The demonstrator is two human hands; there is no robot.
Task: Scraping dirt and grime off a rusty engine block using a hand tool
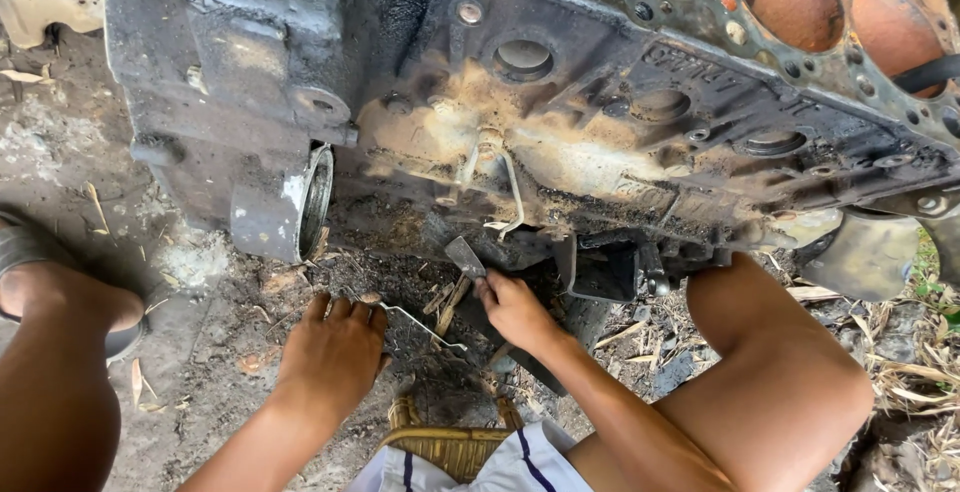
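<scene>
- Presently, the right hand [515, 310] grips a flat-bladed metal scraper [463, 257], blade tip touching the lower edge of the greasy, rust-stained cast-iron engine block [560, 122].
- Left hand [333, 347]: fingers curled, knuckles up, on the dirt just below the block, touching a thin bent wire [420, 324].
- A woven cane stool [450, 442] sits below both hands.

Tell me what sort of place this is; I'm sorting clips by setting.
Probably an outdoor, makeshift repair spot. A grimy engine block with rusty cylinder bores sits on bare dirt ground strewn with dry leaves. The right hand holds a scraper; the left hand rests beside it.
</scene>
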